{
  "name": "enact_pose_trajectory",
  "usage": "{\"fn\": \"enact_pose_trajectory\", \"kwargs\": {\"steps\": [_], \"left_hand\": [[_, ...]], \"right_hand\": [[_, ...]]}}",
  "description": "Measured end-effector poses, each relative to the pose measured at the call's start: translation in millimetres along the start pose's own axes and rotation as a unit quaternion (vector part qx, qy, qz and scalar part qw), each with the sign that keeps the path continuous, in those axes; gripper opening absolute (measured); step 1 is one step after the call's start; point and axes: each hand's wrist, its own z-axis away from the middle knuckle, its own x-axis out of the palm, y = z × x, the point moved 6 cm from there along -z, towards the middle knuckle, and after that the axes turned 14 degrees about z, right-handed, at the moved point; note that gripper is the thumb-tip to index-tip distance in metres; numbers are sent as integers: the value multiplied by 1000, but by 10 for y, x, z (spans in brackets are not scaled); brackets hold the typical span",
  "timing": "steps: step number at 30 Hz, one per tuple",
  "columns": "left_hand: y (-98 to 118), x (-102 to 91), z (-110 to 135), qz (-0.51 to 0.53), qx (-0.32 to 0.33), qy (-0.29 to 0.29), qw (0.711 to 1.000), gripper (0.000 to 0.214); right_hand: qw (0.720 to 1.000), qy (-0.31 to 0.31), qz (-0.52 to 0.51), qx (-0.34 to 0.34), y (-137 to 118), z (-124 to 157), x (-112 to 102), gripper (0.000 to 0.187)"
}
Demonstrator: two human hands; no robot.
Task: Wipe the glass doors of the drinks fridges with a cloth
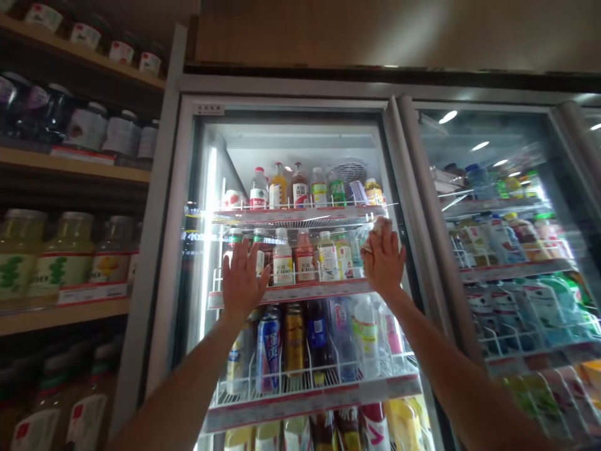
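My left hand [241, 279] lies flat on the glass door [300, 150] of a lit drinks fridge, fingers stretched upward and empty. My right hand [384, 260] presses on the same glass near the door's right edge. A small pale wad [377, 227], seemingly a cloth or tissue, sits under its fingertips. Behind the glass, wire shelves [295, 291] carry rows of bottles and cans.
A second glass-door fridge [507, 250] full of bottles stands to the right, its glass reflecting ceiling lights. On the left, wooden shelves [70, 172] hold jars and large yellow drink bottles. The fridge's grey frame [164, 250] separates them from the door.
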Motion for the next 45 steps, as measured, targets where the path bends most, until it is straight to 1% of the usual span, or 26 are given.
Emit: {"fn": "enact_pose_trajectory", "kwargs": {"steps": [1, 4, 5, 6, 9, 11, 13, 15, 16, 17, 18, 20, 21, 22, 23, 25, 27, 28, 32, 33, 34, 36, 38, 39, 43, 45], "left_hand": [[-1, -3, 5, -1, 5, 4, 1000, 59], [-9, -5, 16, -1, 18, 12, 1000, 59], [-10, -3, 18, 0, 21, 13, 1000, 59], [-11, -2, 18, 0, 21, 13, 1000, 59], [2, -4, 15, 2, 20, 15, 1000, 59], [9, -8, 13, 5, 13, 15, 1000, 59], [7, -11, 18, 12, 7, 12, 1000, 59], [-4, -14, 39, 18, 6, 7, 1000, 59], [-8, -14, 55, 19, 10, 2, 1000, 59], [-8, -13, 73, 19, 17, -3, 1000, 59], [-6, -10, 92, 18, 25, -10, 999, 59], [-2, -10, 123, 11, 35, -16, 999, 59], [0, -15, 133, 8, 35, -15, 999, 59], [2, -19, 139, 7, 35, -14, 999, 59], [3, -23, 145, 7, 33, -13, 999, 59], [1, -31, 160, 11, 28, -10, 1000, 58], [-2, -36, 194, 19, 30, -11, 999, 59], [-4, -40, 218, 20, 34, -11, 999, 59], [-20, -48, 311, 11, 49, -13, 999, 59], [-28, -50, 323, 8, 49, -12, 999, 59], [-34, -52, 331, 6, 49, -10, 999, 59], [-40, -55, 343, 5, 51, -8, 999, 59], [-37, -59, 365, 7, 53, -5, 999, 58], [-34, -60, 383, 9, 53, -5, 999, 58], [-32, -74, 465, 24, 32, 1, 999, 56], [-38, -83, 489, 30, 21, 3, 999, 55]], "right_hand": [[1000, 0, -7, -26, -28, 63, -12, 48], [982, -10, -30, -187, -187, 297, -45, 47], [980, -9, -26, -197, -139, 337, -44, 46], [986, -4, -16, -166, -20, 340, -37, 46], [999, 17, 26, 26, 420, 313, -8, 49], [998, 22, 27, 52, 405, 370, -7, 51], [999, 9, 7, -40, 128, 480, -19, 50], [986, -19, -15, -163, -149, 611, -28, 49], [980, -28, -19, -195, -201, 648, -32, 48], [981, -29, -16, -190, -179, 647, -36, 47], [988, -23, -6, -150, -99, 613, -40, 46], [999, -7, 24, -23, 75, 542, -60, 47], [999, -4, 33, 16, 77, 537, -75, 48], [999, -10, 34, 16, -14, 556, -88, 49], [999, -20, 24, -26, -189, 598, -102, 50], [984, -41, -17, -174, -628, 760, -146, 50], [962, -43, -48, -266, -866, 916, -190, 49], [964, -32, -51, -259, -854, 937, -200, 48], [999, 37, -10, -38, -445, 833, -183, 49], [999, 40, -8, -23, -437, 829, -177, 49], [999, 32, -13, -42, -492, 837, -169, 49], [989, 6, -33, -142, -670, 888, -159, 48], [978, -3, -42, -204, -688, 928, -153, 48], [981, 1, -35, -191, -594, 918, -144, 49], [999, 37, 18, -12, -97, 868, -123, 53], [999, 24, 10, -38, -178, 931, -131, 53]]}}
